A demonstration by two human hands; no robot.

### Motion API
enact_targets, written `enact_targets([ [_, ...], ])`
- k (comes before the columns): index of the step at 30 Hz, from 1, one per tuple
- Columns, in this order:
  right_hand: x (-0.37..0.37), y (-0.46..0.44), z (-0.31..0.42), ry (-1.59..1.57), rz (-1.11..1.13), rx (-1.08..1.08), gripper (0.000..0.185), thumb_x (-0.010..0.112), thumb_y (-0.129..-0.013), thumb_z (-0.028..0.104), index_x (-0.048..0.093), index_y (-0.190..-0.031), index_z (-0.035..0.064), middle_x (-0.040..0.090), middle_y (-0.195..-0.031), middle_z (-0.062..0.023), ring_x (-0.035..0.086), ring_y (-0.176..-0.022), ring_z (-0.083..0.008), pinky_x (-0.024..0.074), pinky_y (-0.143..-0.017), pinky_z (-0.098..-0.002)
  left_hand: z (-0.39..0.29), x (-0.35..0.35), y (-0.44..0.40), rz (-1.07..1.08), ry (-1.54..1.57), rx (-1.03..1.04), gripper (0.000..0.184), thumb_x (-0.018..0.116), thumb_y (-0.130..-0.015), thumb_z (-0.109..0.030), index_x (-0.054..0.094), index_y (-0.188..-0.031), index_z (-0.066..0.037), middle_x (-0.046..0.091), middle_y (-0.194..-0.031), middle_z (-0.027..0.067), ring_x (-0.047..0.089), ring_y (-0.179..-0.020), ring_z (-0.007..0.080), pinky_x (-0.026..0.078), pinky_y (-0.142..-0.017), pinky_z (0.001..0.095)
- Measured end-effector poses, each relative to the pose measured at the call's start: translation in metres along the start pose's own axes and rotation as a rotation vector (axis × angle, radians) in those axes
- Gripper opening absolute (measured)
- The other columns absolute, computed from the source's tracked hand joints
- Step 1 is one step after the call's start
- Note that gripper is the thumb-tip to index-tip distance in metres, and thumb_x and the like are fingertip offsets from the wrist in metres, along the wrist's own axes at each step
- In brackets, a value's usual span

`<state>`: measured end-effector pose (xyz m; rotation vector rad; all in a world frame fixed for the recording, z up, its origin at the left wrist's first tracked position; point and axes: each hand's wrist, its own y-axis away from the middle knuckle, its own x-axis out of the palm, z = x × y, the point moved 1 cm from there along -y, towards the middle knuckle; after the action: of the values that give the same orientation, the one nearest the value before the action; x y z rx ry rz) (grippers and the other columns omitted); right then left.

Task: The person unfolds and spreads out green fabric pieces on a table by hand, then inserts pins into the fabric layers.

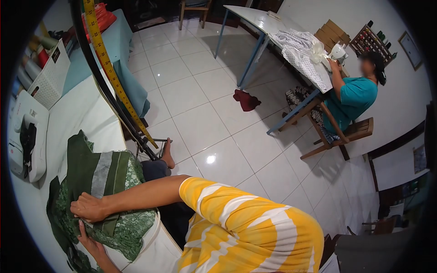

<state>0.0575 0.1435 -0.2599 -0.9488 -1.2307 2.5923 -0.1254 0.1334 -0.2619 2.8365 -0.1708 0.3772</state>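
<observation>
Dark green fabric (81,168) with green lace (134,227) and a grey strip (101,172) lies across the white table at the lower left. My right hand (88,208) presses on it with curled fingers, closed on the cloth near its edge. Just below, my left hand (89,242) is at the fabric's lower edge, with a finger or thumb pointing up and the other fingers partly hidden by the cloth. It appears to pinch the cloth there. The two hands are close together.
A white sewing machine (27,136) and a white basket of rolls (48,77) stand left. A yellow measuring tape (107,63) hangs in front. Dark red cloth (246,100) lies on the floor. A person (357,98) sits at another table, upper right.
</observation>
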Motion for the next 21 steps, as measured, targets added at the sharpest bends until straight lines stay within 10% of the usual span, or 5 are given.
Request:
enact_targets([
  [21,-0.048,-0.008,0.018,-0.154,0.011,-0.095,0.013,0.057,-0.086,0.008,0.045,-0.082,0.0023,0.052,-0.071,-0.0123,0.048,-0.053,-0.0345,0.0360,-0.049,-0.0416,-0.017,0.067,0.039,0.048,0.079,0.183,0.029,0.062,-0.083,-0.006,0.053,-0.110,-0.002,0.062,-0.104,0.0081,0.060,-0.087,0.0135,0.047,-0.077,0.0232],
])
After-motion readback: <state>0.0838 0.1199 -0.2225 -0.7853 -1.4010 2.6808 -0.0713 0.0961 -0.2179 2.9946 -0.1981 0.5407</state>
